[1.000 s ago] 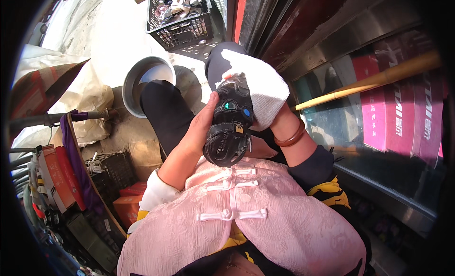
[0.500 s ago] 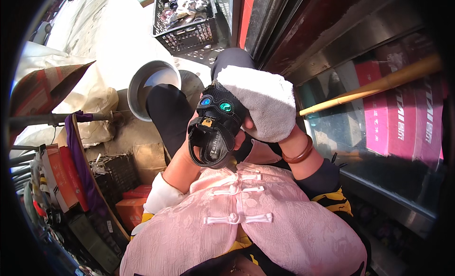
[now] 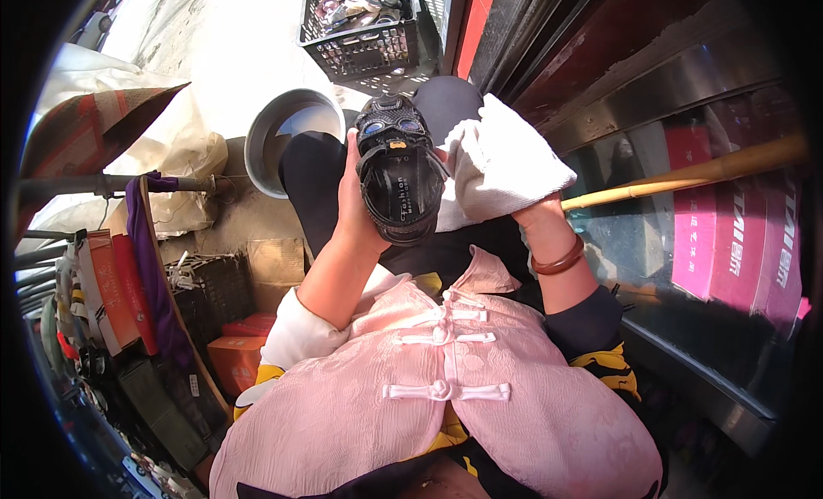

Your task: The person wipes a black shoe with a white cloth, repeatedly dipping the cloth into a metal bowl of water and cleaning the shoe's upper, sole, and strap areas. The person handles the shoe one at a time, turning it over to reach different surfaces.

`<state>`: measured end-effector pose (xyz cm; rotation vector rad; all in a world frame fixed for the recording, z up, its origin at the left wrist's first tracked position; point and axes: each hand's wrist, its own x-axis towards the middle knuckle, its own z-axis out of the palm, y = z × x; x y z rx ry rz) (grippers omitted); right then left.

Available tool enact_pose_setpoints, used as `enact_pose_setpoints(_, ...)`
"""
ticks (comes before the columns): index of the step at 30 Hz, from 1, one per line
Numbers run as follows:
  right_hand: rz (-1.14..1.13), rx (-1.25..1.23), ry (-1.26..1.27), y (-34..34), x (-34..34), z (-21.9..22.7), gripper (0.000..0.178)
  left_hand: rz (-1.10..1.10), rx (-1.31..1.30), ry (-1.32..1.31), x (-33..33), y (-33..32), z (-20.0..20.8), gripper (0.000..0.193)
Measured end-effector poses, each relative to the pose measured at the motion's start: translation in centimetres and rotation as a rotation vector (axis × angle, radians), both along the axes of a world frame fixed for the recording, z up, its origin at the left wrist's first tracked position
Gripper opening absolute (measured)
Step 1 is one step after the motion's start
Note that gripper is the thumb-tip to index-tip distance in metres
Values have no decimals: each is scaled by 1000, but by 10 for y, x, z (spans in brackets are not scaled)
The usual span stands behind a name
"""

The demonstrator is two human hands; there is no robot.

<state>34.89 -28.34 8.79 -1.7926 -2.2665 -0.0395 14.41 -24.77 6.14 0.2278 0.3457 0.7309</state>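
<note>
Clamping the shoe (image 3: 401,186), your left hand (image 3: 350,212) presents its inside, presumably for viewing; the cloth (image 3: 506,165) hides your right hand's (image 3: 533,211) grip state.

Sandal (image 3: 401,186) & cloth (image 3: 501,169) fill ctr; basin (image 3: 259,147) in way nr L knee (image 3: 310,156); bamboo pole (image 3: 686,175) blocks R, metal bar (image 3: 81,186) L; room fwd over floor (image 3: 240,53), L of crate (image 3: 364,57).

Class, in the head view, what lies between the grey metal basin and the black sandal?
In the head view, the dark-clad left knee and the left hand lie between the basin and the sandal.
</note>
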Motion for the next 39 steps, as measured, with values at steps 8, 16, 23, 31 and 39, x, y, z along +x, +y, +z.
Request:
enact_pose_setpoints(8,-102,133,458,-29,6,13,34,296,44,305,-3,11,-9,69)
enact_pose_setpoints(16,19,-158,64,-36,-50,52,39,640,-35,390,5,18,22,63)
enact_pose_setpoints(23,266,-11,454,-49,-66,-17,50,705,190,765,15,10,31,67)
enact_pose_setpoints(31,341,-72,715,-27,-67,-4,62,702,431,689,23,-20,27,76)
enact_pose_setpoints(39,466,-627,1330,-31,-61,-19,62,651,370,836,-6,-20,6,74)
